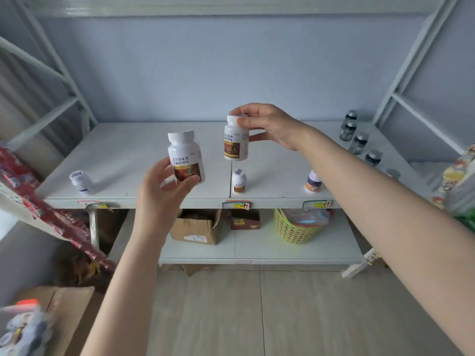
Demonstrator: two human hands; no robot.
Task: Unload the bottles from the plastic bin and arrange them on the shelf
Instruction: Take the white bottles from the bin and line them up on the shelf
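My left hand (164, 185) grips the lower part of a white pill bottle (185, 155) with a brown label, held upright in front of the white shelf (144, 150). Above the middle of the shelf, my right hand (270, 124) holds a second white bottle (236, 138) of the same kind by its cap and side. Three small white bottles stand near the shelf's front edge: one at the left (81, 181), one in the middle (239, 181), one with an orange base (313, 181) at the right. The plastic bin is not clearly in view.
Several dark glass jars (357, 143) line the shelf's right side. On the lower shelf sit a cardboard box (196, 228), a dark red box (245, 222) and a green basket (295, 228). Red packaging (38, 201) hangs at left; a cardboard box (66, 314) stands at the bottom left.
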